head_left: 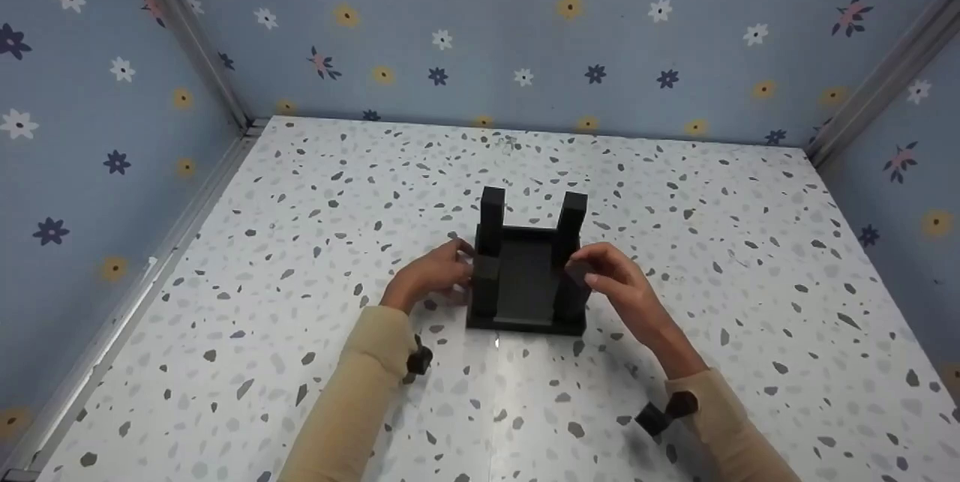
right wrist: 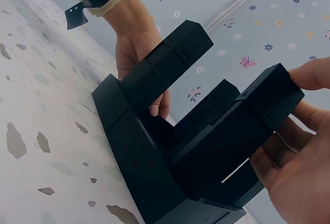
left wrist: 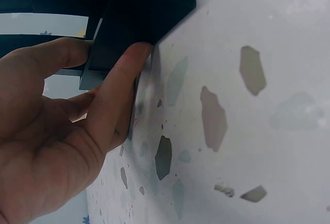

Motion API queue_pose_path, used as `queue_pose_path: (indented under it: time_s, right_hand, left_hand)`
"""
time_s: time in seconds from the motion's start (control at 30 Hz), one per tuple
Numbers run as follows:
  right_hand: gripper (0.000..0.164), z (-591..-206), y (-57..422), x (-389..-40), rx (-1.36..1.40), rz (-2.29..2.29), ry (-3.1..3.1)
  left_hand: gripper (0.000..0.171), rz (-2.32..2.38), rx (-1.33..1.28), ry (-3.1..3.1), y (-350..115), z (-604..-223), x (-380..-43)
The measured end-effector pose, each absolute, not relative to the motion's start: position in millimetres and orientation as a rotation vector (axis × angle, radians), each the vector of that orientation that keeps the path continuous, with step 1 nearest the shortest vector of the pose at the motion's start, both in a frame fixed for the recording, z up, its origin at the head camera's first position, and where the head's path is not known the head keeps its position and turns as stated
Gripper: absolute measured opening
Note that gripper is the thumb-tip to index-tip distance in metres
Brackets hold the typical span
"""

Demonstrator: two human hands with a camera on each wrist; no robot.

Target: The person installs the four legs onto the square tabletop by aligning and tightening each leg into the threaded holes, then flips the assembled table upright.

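Observation:
A black stand [head_left: 526, 279] sits on the table, with a rectangular base and several upright posts at its corners and sides. My left hand [head_left: 435, 272] is at its left side; in the left wrist view its curled fingers [left wrist: 121, 80] grip the stand low down, close over the tabletop. At the near right post [right wrist: 247, 113], my right hand [head_left: 626, 287] pinches the upper end between thumb and fingers. Markings show on the near left post [right wrist: 170, 62] in the right wrist view. Part of the left hand is hidden behind that post.
The white speckled tabletop [head_left: 337, 227] extends around the stand. Blue flowered panels [head_left: 487, 32] enclose it at the back and both sides, with metal corner rails [head_left: 191, 40]. Each beige sleeve carries a small black mount [head_left: 420, 358].

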State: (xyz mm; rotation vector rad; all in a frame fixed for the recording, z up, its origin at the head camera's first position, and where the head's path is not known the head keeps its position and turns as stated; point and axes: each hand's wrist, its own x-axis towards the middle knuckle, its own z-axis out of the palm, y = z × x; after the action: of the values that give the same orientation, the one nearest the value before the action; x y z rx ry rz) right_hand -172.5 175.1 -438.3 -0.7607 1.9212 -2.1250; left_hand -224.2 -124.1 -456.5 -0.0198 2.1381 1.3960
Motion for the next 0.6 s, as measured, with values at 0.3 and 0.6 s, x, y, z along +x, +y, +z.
queue_pose_path:
  time_s: [0.3, 0.6]
  right_hand:
    - [0.028, -440.0, 174.9, -168.9, -0.664, -2.095, 2.072]
    - [0.028, -442.7, 174.0, -168.4, -0.672, -2.09, 2.141]
  left_hand:
    - [0.05, 1.382, -0.013, 2.143, -122.8, -456.2, -224.3]
    - [0.049, 1.374, -0.042, 2.138, -122.3, -457.0, -225.6]
